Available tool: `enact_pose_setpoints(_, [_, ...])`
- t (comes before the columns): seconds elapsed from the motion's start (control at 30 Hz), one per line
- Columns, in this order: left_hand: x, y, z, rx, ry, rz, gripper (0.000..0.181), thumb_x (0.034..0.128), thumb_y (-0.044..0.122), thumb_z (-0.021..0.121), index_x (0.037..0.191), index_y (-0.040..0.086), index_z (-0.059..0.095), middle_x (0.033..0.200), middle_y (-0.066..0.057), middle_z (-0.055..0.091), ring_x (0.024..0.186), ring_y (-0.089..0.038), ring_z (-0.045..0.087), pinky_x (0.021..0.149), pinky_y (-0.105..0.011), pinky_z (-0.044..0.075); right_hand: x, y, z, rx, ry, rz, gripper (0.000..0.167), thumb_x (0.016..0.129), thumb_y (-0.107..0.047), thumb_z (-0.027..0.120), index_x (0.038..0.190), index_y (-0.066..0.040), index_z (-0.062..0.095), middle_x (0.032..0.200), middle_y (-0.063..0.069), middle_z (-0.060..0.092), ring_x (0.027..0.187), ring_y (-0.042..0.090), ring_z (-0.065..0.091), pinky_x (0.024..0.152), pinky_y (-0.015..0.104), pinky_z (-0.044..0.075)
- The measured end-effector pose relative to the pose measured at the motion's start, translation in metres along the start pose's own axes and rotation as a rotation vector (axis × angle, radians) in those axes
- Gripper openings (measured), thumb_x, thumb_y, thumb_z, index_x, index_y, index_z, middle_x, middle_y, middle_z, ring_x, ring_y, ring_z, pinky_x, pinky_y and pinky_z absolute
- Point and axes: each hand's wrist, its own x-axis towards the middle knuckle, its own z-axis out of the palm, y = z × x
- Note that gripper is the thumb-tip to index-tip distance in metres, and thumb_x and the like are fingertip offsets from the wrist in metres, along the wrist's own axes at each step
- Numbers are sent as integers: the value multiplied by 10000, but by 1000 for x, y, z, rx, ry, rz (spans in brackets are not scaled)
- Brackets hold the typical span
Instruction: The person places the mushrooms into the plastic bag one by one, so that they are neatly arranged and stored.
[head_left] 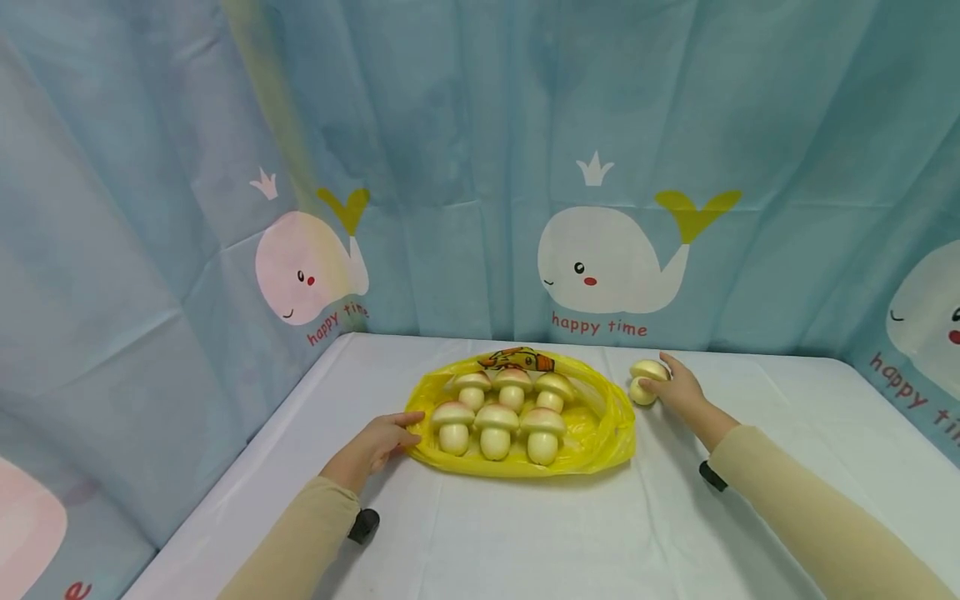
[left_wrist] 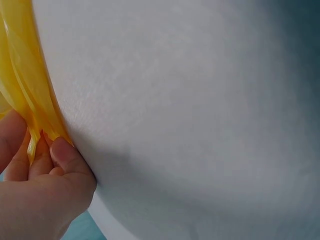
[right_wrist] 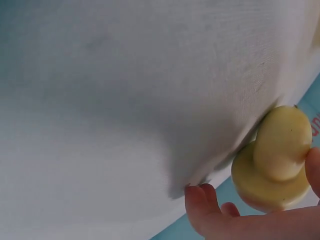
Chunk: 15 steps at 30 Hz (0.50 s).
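Note:
A yellow plastic bag (head_left: 596, 454) with a printed duck face lies spread on the white table, holding several toy mushrooms (head_left: 495, 429) in two rows. At the bag's left end my left hand (head_left: 372, 448) pinches its edge; the left wrist view shows the gathered yellow film (left_wrist: 25, 65) between thumb and fingers. Just right of the bag, my right hand (head_left: 684, 393) grips a single toy mushroom (head_left: 642, 392). In the right wrist view the thumb touches this mushroom's stem (right_wrist: 282, 145), with the fingers around the cap's side.
A white cloth covers the table (head_left: 510, 533). Behind it and along the left side hangs a blue curtain (head_left: 465, 167) printed with whales. Each wrist carries a small black device, seen under the left sleeve (head_left: 364, 526) and the right sleeve (head_left: 712, 476).

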Motion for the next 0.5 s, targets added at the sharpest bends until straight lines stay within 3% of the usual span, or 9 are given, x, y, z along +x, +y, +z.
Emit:
enact_pose_setpoints(0.23, [1, 0, 1, -11, 12, 0, 479, 932, -34, 579, 1402, -20, 488, 1507, -249, 327, 1344, -369, 354, 1034, -399, 388, 0, -6, 4, 48, 27, 38, 694, 988, -195, 548, 1513, 53, 168, 1526, 333, 169, 1385, 473, 201, 1117, 555, 213])
enact_pose_setpoints(0.5, [1, 0, 1, -11, 16, -7, 476, 930, -36, 584, 1397, -22, 494, 1504, -249, 332, 1341, -364, 359, 1050, -410, 378, -7, -3, 6, 79, 59, 2, 609, 991, -144, 528, 1475, 82, 236, 1477, 356, 238, 1330, 468, 278, 1091, 541, 281])
